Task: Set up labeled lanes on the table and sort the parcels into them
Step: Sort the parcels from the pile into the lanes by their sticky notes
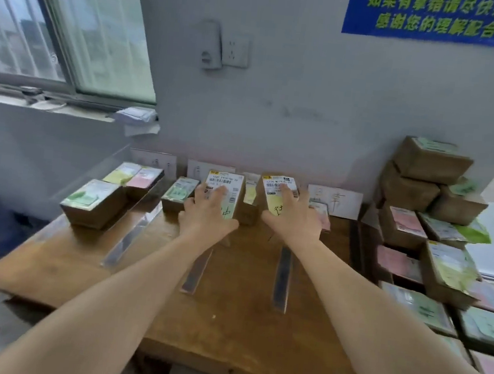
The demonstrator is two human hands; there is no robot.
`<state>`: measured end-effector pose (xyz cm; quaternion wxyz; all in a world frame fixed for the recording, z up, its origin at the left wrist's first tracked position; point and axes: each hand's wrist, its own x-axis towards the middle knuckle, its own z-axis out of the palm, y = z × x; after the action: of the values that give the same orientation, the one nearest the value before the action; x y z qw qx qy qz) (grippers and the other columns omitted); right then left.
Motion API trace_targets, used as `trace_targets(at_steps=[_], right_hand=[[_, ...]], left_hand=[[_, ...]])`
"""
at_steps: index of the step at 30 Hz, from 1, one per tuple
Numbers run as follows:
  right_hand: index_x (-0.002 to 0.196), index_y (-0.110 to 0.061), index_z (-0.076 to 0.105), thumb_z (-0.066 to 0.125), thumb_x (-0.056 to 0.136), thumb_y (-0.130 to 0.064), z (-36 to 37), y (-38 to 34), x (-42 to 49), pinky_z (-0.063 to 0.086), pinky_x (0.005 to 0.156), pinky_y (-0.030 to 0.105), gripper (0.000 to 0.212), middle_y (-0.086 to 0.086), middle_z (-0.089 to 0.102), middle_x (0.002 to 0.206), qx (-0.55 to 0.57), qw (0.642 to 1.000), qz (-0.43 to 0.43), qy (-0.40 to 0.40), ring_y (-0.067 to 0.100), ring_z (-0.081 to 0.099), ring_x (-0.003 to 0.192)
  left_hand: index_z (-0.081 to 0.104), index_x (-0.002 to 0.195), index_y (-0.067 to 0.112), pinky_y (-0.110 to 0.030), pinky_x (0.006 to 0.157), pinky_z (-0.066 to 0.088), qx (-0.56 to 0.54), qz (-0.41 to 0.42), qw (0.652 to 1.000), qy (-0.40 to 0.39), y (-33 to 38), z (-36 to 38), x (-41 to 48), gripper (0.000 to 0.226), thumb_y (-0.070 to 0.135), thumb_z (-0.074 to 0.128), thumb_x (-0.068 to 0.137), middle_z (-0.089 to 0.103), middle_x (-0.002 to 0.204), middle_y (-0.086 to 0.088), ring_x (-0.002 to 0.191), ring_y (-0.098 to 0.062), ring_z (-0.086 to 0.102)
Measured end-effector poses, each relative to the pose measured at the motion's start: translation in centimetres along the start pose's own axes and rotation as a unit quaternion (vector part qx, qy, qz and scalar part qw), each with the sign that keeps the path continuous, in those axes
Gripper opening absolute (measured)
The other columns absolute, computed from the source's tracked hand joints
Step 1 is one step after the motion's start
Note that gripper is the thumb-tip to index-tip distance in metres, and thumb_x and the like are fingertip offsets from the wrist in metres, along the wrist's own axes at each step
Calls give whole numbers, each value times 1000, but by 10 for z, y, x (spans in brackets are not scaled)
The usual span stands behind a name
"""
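Two bare forearms reach from the bottom edge across the wooden counter (225, 321) toward the wall. At its far side the left hand (206, 210) grips the left parcel (227, 189), a brown box with a white barcode label and a pale green sticker: the fingers lie over the label and the thumb curls at the near end. The right hand (294, 216) holds the right parcel (277, 190) in the same way, with the fingers across its white label and the thumb on the left side. Both boxes are tilted with their labelled faces toward the camera, and between them stands a small box (248, 202). Clear lane dividers (282, 279) lie flat on the counter, running from the near middle toward the wall. White paper signs (334, 200) with handwritten characters lean against the wall behind the lanes; the writing is too blurred to read. In the leftmost lane sit a large sorted parcel (93, 202) with a green sticker and, behind it, two boxes side by side (144, 180), one yellow-labelled and one pink-labelled. Just left of the left hand sits another green-labelled box (178, 193). A pile of unsorted parcels (426, 205) rises at the right end of the counter. A wall socket (235, 53), a blue notice (440, 15) and a window (58, 24) are above.
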<state>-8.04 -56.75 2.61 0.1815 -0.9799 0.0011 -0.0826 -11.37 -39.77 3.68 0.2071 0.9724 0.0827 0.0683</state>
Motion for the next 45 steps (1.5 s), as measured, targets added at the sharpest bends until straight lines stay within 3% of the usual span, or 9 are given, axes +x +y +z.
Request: trace_targets(at_steps=[12, 15, 24, 30, 34, 39, 45], right_hand=[[148, -30, 24, 52, 86, -56, 85, -136, 80, 47, 81, 38, 72, 8, 20, 154, 17, 997, -56, -60, 39, 46, 123], [148, -29, 23, 51, 87, -58, 110, -153, 111, 51, 88, 43, 73, 9, 19, 154, 28, 995, -48, -79, 39, 45, 124], [147, -26, 25, 59, 87, -52, 188, -178, 194, 45, 97, 54, 74, 11, 17, 155, 59, 986, 62, -145, 41, 38, 130], [147, -27, 26, 65, 87, -45, 235, -185, 214, 38, 101, 57, 74, 11, 14, 155, 50, 978, 153, -134, 42, 33, 135], [148, -26, 25, 64, 87, -46, 257, -193, 220, 36, 103, 58, 75, 12, 13, 155, 41, 973, 186, -132, 43, 31, 136], [150, -27, 24, 60, 89, -51, 282, -196, 223, 34, 105, 58, 74, 11, 11, 157, 37, 967, 211, -136, 43, 29, 136], [149, -31, 30, 45, 97, -48, 289, -204, 226, 26, 110, 60, 57, 8, 15, 157, 34, 967, 223, -121, 39, 21, 141]], left_hand=[[31, 140, 34, -52, 104, 33, -4, -71, 997, 33, -143, -36, 95, 73, 43, 67, 78, 16, 152, -5, 131, -39, 30], [31, 140, 34, -53, 105, 34, -3, -82, 996, 30, -161, -33, 129, 72, 43, 67, 78, 16, 153, -5, 133, -39, 27], [32, 143, 34, -51, 106, 33, -23, -94, 995, -4, -207, -22, 220, 75, 35, 68, 78, 17, 155, -3, 136, -34, 27], [34, 143, 34, -48, 106, 34, -37, -79, 996, -14, -236, -9, 264, 75, 34, 67, 76, 19, 154, -3, 134, -35, 31], [35, 141, 36, -53, 107, 34, -50, -56, 997, -26, -252, 4, 284, 73, 35, 67, 75, 19, 155, -2, 136, -33, 29], [38, 139, 37, -54, 106, 33, -91, -41, 994, -39, -271, 13, 302, 71, 33, 68, 75, 20, 153, -1, 135, -34, 29], [39, 138, 33, -51, 107, 33, -114, -27, 992, -44, -286, 13, 307, 68, 30, 69, 78, 21, 152, -2, 136, -31, 28]])
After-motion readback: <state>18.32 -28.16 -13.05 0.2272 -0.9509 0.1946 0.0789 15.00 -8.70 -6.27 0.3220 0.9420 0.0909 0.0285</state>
